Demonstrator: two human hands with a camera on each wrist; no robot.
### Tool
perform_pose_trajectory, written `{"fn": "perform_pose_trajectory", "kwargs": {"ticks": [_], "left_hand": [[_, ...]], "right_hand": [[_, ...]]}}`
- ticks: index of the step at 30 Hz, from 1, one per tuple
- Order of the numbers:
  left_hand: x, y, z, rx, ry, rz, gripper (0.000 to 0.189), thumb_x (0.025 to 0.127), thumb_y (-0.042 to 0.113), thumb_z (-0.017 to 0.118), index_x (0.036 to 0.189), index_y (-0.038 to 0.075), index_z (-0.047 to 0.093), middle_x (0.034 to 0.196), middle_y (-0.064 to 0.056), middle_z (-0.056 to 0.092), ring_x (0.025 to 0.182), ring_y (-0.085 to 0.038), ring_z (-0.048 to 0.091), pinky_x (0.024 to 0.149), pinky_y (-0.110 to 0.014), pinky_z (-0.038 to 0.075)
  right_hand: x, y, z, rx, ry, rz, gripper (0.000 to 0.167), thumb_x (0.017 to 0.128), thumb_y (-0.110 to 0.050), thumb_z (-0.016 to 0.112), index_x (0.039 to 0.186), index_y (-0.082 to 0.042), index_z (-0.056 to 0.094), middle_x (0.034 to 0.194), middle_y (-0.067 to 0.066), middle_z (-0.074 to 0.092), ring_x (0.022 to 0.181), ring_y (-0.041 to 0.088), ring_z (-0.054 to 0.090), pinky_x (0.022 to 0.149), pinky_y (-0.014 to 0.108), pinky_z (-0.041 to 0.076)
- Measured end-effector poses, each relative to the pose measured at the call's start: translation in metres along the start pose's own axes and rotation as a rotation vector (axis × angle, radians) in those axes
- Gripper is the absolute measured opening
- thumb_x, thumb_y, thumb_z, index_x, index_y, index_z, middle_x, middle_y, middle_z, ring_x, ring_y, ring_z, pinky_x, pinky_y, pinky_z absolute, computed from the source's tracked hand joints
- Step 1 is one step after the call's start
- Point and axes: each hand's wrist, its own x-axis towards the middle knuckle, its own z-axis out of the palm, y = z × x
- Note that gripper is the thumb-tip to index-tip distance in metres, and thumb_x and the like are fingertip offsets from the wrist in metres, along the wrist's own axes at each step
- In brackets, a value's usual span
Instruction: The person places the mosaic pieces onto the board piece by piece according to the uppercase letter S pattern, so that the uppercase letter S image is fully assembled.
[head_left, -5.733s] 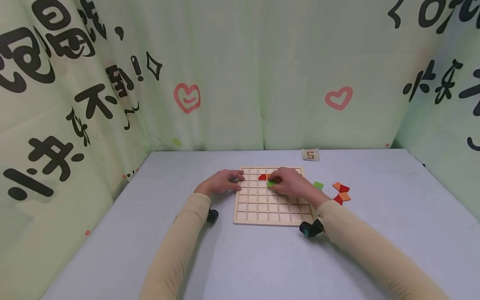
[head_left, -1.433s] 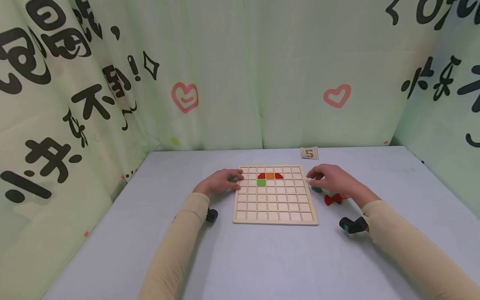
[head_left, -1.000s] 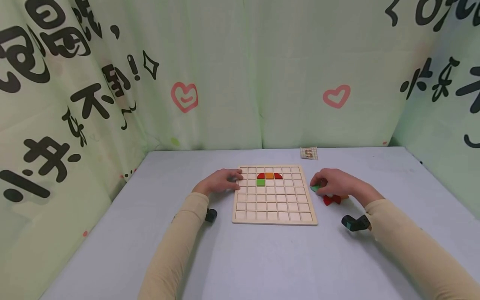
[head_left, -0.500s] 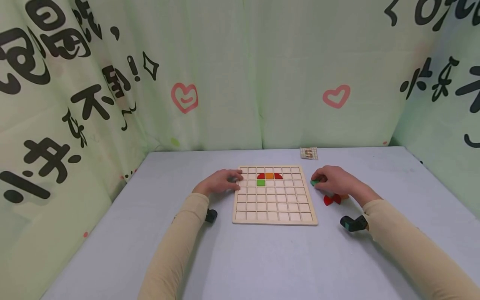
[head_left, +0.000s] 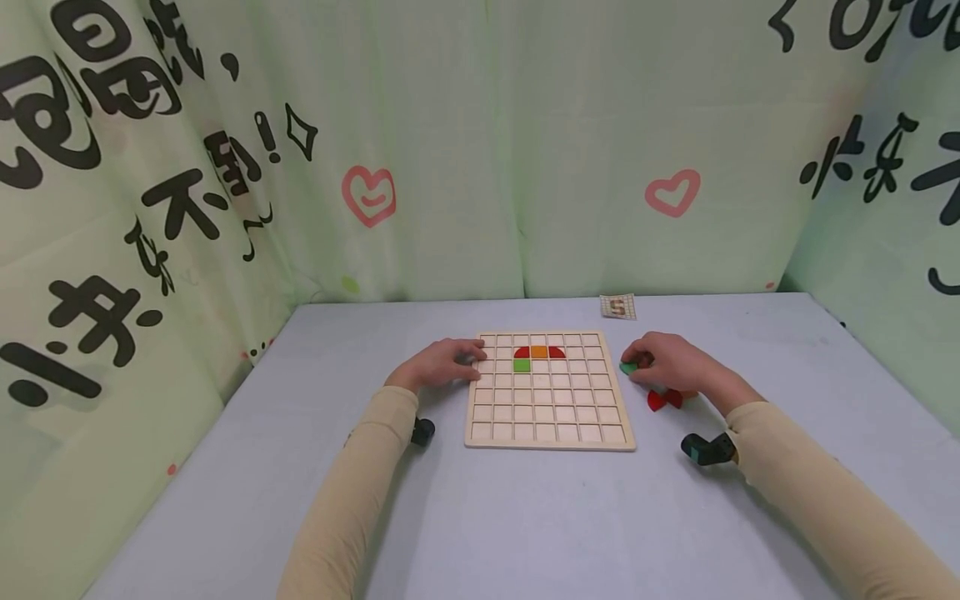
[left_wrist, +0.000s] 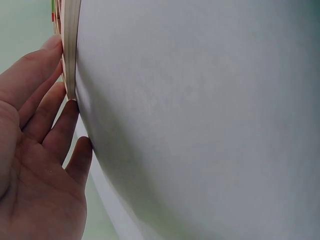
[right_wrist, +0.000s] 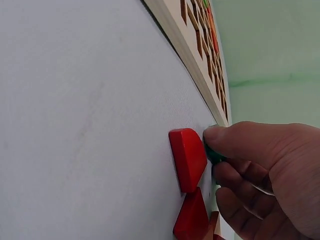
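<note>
A wooden grid board lies flat on the table. Set in its upper cells are two red rounded pieces with an orange square between them, and a light green square one row below. My left hand rests on the board's left edge, its fingers extended along the side in the left wrist view. Right of the board, my right hand pinches a dark green piece between thumb and fingers, low over the table. The fingers partly cover that piece, so its full shape is hidden.
Under the right hand lie loose red pieces, with an orange piece partly hidden behind them. A small printed card lies at the table's back edge. Printed curtains surround the table on the back and sides.
From over the board, my right hand has moved right and now pinches the dark green piece. The board now shows another red piece and the uncovered green square. My left hand stays put.
</note>
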Motion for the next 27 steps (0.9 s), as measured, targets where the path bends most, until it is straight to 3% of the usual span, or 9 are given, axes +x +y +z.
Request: {"fn": "perform_pose_trajectory", "kwargs": {"ticks": [15,27], "left_hand": [[-0.001,0.001,-0.001,-0.003,0.004,0.020,0.034,0.091,0.017,0.069,0.124,0.011,0.066,0.152,-0.001,0.043,0.144,-0.023,0.029,0.117,-0.039,0.024],[-0.002,0.002,-0.001,0.008,-0.001,0.003,0.035,0.091,0.018,0.069,0.125,0.012,0.066,0.152,0.001,0.042,0.145,-0.023,0.029,0.117,-0.039,0.024]], "right_hand": [[0.001,-0.012,-0.002,0.051,0.036,-0.012,0.037,0.091,-0.020,0.068,0.121,0.003,0.064,0.108,0.012,0.067,0.097,0.026,0.059,0.090,0.048,0.050],[0.010,-0.033,0.006,0.094,0.074,-0.116,0.033,0.090,-0.020,0.071,0.116,0.001,0.067,0.107,0.010,0.069,0.097,0.025,0.061,0.090,0.047,0.050]]}}
